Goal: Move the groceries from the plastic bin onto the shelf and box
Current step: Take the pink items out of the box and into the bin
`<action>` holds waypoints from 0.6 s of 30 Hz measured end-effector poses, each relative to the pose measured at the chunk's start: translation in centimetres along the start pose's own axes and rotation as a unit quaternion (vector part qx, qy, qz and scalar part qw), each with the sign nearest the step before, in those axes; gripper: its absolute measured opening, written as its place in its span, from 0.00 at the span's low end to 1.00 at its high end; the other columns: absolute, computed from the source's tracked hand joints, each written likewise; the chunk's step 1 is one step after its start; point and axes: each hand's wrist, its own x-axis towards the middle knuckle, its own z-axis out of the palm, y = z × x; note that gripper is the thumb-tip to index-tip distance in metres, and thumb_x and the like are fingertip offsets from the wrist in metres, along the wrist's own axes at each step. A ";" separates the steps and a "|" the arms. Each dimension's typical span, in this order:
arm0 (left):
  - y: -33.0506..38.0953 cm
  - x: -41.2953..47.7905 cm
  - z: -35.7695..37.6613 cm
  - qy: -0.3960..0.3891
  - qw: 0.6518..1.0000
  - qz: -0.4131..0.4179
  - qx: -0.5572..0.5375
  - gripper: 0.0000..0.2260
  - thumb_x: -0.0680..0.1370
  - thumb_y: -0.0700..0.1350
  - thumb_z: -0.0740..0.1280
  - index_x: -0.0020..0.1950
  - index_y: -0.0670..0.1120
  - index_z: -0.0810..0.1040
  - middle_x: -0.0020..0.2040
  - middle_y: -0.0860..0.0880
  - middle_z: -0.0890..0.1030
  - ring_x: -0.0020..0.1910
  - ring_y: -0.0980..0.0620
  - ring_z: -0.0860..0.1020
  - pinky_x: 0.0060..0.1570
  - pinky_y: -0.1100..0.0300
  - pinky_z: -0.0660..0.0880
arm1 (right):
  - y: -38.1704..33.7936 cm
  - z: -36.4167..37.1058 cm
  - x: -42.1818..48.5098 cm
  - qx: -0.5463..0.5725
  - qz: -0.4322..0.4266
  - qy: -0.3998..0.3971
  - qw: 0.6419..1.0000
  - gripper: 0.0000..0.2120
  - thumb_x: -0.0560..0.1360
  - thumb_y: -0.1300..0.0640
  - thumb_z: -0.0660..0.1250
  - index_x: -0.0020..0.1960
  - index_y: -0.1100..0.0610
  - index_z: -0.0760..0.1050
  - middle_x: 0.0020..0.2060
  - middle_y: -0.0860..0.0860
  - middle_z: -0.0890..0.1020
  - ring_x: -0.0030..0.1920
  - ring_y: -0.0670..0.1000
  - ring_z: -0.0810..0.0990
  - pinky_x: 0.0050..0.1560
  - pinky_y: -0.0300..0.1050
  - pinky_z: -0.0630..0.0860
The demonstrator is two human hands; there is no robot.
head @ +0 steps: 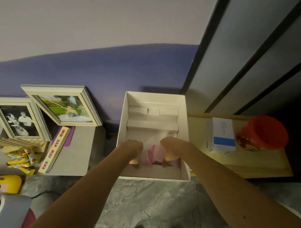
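An open white cardboard box [183,121] stands on the floor in front of me. Both my hands reach down into its near end. My left hand [134,151] and my right hand [168,148] each grip one side of a pink and white packet [153,155] with a clear plastic top, held just above the box floor. On the low yellow shelf [260,163] to the right sit a white and blue carton [220,135] and a jar with a red lid [263,133]. The grey plastic bin [5,214] is at the lower left edge, mostly cut off.
A low grey table [73,154] on the left carries two picture frames [39,113], yellow snack packets [22,159] and a long flat box. A yellow object [4,184] lies by the bin. Dark cabinet doors [262,48] rise at the right. My shoes show at the bottom.
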 end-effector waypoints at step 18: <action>0.1 -23.1 -20.7 0.380 0.899 0.009 -0.218 0.42 0.64 0.66 0.81 0.73 0.51 0.72 0.65 0.49 0.75 0.54 0.50 0.74 0.54 0.55 0.76 | 1.3 -19.1 -22.6 0.159 -0.057 0.378 0.910 0.30 0.66 0.40 0.81 0.64 0.49 0.78 0.57 0.49 0.77 0.55 0.54 0.80 0.53 0.57 0.83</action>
